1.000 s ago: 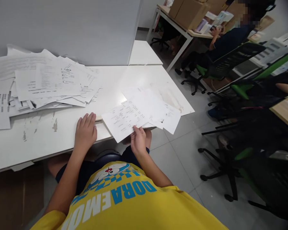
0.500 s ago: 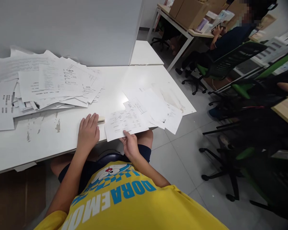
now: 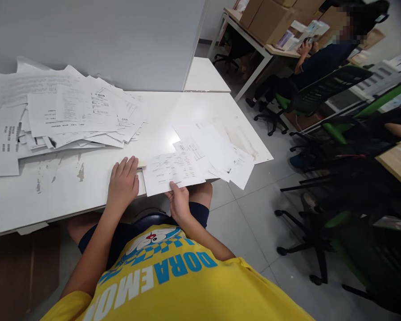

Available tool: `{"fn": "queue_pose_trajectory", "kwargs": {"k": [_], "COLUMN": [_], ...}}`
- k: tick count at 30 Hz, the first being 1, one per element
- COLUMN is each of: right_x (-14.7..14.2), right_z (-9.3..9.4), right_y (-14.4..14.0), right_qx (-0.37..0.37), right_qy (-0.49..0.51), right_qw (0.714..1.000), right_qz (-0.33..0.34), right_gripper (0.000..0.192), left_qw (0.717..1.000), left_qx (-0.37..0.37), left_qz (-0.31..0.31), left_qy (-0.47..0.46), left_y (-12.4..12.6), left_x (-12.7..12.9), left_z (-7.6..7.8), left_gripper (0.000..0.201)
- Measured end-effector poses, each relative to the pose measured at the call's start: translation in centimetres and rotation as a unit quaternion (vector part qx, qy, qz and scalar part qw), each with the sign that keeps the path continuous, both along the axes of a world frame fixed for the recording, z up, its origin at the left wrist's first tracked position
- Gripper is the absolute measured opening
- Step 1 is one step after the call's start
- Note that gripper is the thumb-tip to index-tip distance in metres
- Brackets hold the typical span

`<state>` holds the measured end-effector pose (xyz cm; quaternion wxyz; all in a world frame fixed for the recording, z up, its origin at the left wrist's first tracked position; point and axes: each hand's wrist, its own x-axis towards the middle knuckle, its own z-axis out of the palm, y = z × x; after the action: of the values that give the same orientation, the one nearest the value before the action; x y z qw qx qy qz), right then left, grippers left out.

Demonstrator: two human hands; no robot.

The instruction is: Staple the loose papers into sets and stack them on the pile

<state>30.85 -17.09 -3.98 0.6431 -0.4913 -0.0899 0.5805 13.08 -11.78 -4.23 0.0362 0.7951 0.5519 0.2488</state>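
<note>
My right hand (image 3: 178, 200) pinches the near edge of a printed sheet (image 3: 172, 171) that lies over the front edge of the white table (image 3: 87, 191). That sheet overlaps a small stack of papers (image 3: 217, 154) spread toward the table's right corner. My left hand (image 3: 123, 183) rests flat on the table just left of the sheet, fingers together, its tips beside a small tan object (image 3: 141, 165) that is mostly hidden.
A large untidy pile of printed papers (image 3: 63, 116) covers the table's back left. A grey partition (image 3: 96, 40) stands behind it. To the right are black and green office chairs (image 3: 321, 89), a seated person (image 3: 324, 53), and a desk with cardboard boxes (image 3: 267, 18).
My right hand has drawn the printed sheet left and toward me, off the small stack, and laid it at the table's front edge. My left hand has stayed in place.
</note>
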Motion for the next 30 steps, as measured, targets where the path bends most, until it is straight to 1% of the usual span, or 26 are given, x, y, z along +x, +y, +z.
{"fn": "queue_pose_trajectory", "kwargs": {"k": [4, 8, 13, 17, 20, 23, 25, 27, 28, 30], "right_x": [-0.8, -0.8, -0.3, -0.3, -0.8, -0.5, 0.5, 1.6, 2.0, 1.6], "right_z": [-0.6, -0.8, -0.4, -0.2, -0.3, -0.1, 0.8, 2.5, 3.6, 6.0], "right_y": [-0.4, -0.7, -0.6, -0.4, -0.2, 0.3, 1.1, 2.6, 3.7, 6.5], "right_qx": [0.002, -0.002, -0.003, 0.0, 0.007, 0.04, 0.074, 0.107, 0.125, 0.158], "right_qy": [0.007, 0.008, 0.022, 0.024, -0.002, -0.073, -0.145, -0.186, -0.184, -0.136], "right_qw": [1.0, 1.0, 0.999, 0.999, 0.999, 0.996, 0.987, 0.975, 0.973, 0.976], "right_qz": [0.016, 0.024, 0.032, 0.04, 0.033, 0.013, -0.016, -0.05, -0.061, -0.062], "right_gripper": [0.035, 0.034, 0.037, 0.035, 0.035, 0.032, 0.028, 0.025, 0.025, 0.021], "left_qw": [1.0, 1.0, 0.999, 0.999, 0.999, 0.998, 0.998, 0.997, 0.997, 0.997], "left_qx": [-0.003, -0.002, -0.015, -0.013, 0.003, 0.022, 0.031, 0.036, 0.037, 0.039], "left_qz": [0.002, 0.003, -0.009, -0.011, -0.002, 0.009, 0.015, 0.023, 0.026, 0.026], "left_qy": [-0.008, 0.0, 0.03, 0.042, 0.047, 0.054, 0.056, 0.057, 0.058, 0.061], "left_y": [0.1, 0.1, 0.1, 0.2, 0.1, -0.2, -0.4, -0.5, -0.6, -0.7], "left_x": [-0.1, -0.2, -0.2, -0.1, -0.2, -0.2, -0.3, -0.2, -0.2, -0.1], "left_z": [-0.2, -0.2, -0.1, 0.0, 0.0, -0.1, -0.2, -0.2, -0.3, -0.3], "left_gripper": [0.062, 0.059, 0.059, 0.061, 0.065, 0.063, 0.063, 0.064, 0.064, 0.064]}}
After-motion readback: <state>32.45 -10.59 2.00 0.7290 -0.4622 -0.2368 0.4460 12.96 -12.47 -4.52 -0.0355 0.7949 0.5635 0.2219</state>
